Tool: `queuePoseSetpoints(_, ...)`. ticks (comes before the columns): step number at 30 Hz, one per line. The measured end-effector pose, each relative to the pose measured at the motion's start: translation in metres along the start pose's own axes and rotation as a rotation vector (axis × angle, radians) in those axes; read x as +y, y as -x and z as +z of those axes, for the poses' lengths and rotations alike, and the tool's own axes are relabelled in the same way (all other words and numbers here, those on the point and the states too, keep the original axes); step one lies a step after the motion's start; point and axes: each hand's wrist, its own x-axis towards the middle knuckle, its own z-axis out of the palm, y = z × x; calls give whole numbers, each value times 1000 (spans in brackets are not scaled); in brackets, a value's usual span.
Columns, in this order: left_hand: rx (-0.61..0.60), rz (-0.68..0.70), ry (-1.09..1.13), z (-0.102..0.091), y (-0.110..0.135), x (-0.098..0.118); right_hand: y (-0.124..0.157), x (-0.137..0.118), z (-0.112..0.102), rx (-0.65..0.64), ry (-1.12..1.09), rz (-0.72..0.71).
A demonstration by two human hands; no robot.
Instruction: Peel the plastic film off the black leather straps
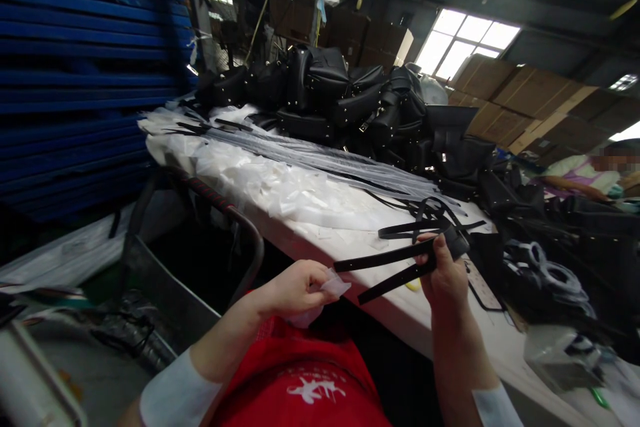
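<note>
My left hand (305, 287) pinches a thin, translucent white plastic sleeve (337, 283) in front of my red apron (300, 373). Over the table's near edge, my right hand (445, 273) is closed around a folded black strap (387, 257). Two ends of that strap stick out leftward toward my left hand, and the upper end shows small holes. More black straps (400, 230) lie looped on the table just behind my right hand. Long strips in clear plastic sleeves (320, 153) stretch across the table beyond.
White plastic sleeves (260, 180) cover the table's left part. Black bags (345, 93) are piled at the back. A phone (483, 287) lies right of my hand, near white coiled pieces (555, 273). A metal-framed cart (240, 213) stands at left. Another person (580, 173) sits far right.
</note>
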Motion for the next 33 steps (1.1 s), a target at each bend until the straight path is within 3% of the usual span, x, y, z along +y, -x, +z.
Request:
queuePoseSetpoints(15, 9, -91, 13, 0, 3, -7, 2, 3, 3, -41, 41, 31)
queuePoseSetpoints(27, -129, -137, 8, 8, 3, -17, 4, 7, 12, -160, 197, 186)
queuePoseSetpoints(33, -169, -147, 134, 8, 4, -23, -3, 8, 14, -116, 262, 107)
